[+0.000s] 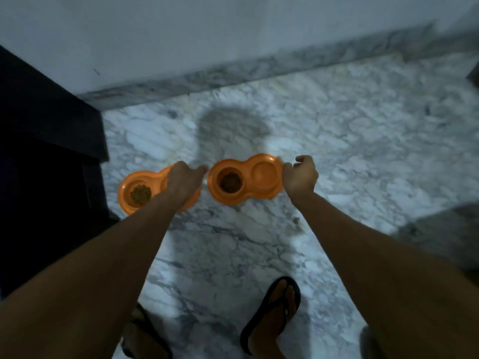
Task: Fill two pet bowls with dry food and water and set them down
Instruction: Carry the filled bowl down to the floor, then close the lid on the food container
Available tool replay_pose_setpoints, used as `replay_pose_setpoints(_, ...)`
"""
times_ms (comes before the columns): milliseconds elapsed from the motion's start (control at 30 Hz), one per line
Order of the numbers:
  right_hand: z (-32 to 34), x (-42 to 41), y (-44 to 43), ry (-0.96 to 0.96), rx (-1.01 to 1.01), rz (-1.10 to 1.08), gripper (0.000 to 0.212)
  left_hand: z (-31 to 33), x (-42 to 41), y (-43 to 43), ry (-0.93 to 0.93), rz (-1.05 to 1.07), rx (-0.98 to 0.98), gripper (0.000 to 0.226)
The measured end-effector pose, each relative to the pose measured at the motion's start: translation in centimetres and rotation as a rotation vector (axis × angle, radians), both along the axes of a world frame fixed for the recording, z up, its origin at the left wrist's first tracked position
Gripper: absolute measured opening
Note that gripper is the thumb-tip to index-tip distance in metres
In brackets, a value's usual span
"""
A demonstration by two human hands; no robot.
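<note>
Head view: looking down at a marble floor (337, 156), frame somewhat motion-blurred.
Left double bowl (137, 190): orange, left of frame centre, partly hidden under the left hand; its left cup holds brown dry food (140, 194); the other cup is covered.
Right double bowl (246, 178): orange, at frame centre, just beside the left one with a narrow gap between them; left cup holds brown kibble (230, 182), right cup (266, 171) looks pale and smooth, water cannot be confirmed.
Bowl height: whether either bowl rests on the floor or is held just above it cannot be told.
Left hand (184, 178): over the right end of the left double bowl, fingers curled toward its rim; actual grip hidden.
Right hand (302, 174): at the right end of the right double bowl, fingers bent, thumb and forefinger at the rim; contact blurred, grip cannot be told.
Arms: both bare forearms stretched forward and down from the lower corners of the frame, well apart.
Feet: two in dark flip-flops (272, 314), bottom centre.
Dark furniture (44, 151): left edge of frame, beside the left bowl.
Wall (207, 35): pale, across the upper frame, with marble skirting.
</note>
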State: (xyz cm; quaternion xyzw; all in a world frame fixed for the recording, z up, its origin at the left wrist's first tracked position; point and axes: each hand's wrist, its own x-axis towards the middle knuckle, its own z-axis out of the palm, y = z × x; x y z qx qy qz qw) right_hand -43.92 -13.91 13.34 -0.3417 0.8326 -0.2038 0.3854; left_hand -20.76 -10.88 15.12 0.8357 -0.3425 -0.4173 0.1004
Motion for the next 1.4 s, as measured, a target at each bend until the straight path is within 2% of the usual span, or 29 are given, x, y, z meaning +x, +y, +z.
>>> replay_pose_setpoints(100,9.7,2.9,0.0,-0.062,-0.004,0.107,0.034,10.1,1.9,-0.1,0.02,-0.049,0.011,0.049)
replay_pose_setpoints(167,17.0,5.2,0.5,-0.097,-0.033,0.198,0.036,17.2,3.5,0.5,0.025,-0.057,0.007,0.034)
replay_pose_setpoints(233,24.1,7.6,1.2,-0.123,-0.074,0.285,0.036,24.4,5.2,1.8,0.027,0.007,0.004,0.033)
replay_pose_setpoints(333,34.4,12.2,2.2,-0.167,-0.125,0.361,0.03,34.5,7.8,4.5,0.031,0.107,-0.079,0.044)
replay_pose_setpoints(400,40.7,16.1,3.2,-0.19,-0.18,0.409,0.028,40.5,9.7,6.7,0.026,0.128,-0.139,0.037)
replay_pose_setpoints(500,48.8,22.3,6.0,-0.24,-0.264,0.494,0.025,47.3,13.4,10.2,0.032,0.233,-0.277,0.042)
replay_pose_setpoints(600,54.2,28.2,9.2,-0.295,-0.354,0.565,0.023,52.1,18.3,13.9,0.004,0.394,-0.364,0.045)
replay_pose_setpoints(800,60.9,38.8,15.7,-0.274,-0.431,0.669,0.023,58.2,29.9,23.2,0.017,0.539,-0.507,0.042)
replay_pose_setpoints(967,63.5,47.4,21.7,-0.283,-0.449,0.706,0.022,62.6,39.1,31.5,-0.038,0.558,-0.562,0.02)
replay_pose_setpoints(1033,64.0,50.5,23.7,-0.287,-0.442,0.737,0.021,63.9,42.1,33.8,-0.033,0.602,-0.576,0.019)
replay_pose_setpoints(1133,64.5,55.4,26.0,-0.297,-0.442,0.786,0.02,64.8,46.7,36.5,-0.038,0.685,-0.622,0.028)
replay_pose_setpoints(1300,64.7,63.7,28.6,-0.31,-0.432,0.873,0.02,64.5,53.7,40.1,-0.06,0.76,-0.64,0.021)
replay_pose_setpoints(1400,64.6,69.1,29.7,-0.321,-0.426,0.91,0.018,63.5,58.5,41.7,-0.082,0.787,-0.6,0.026)
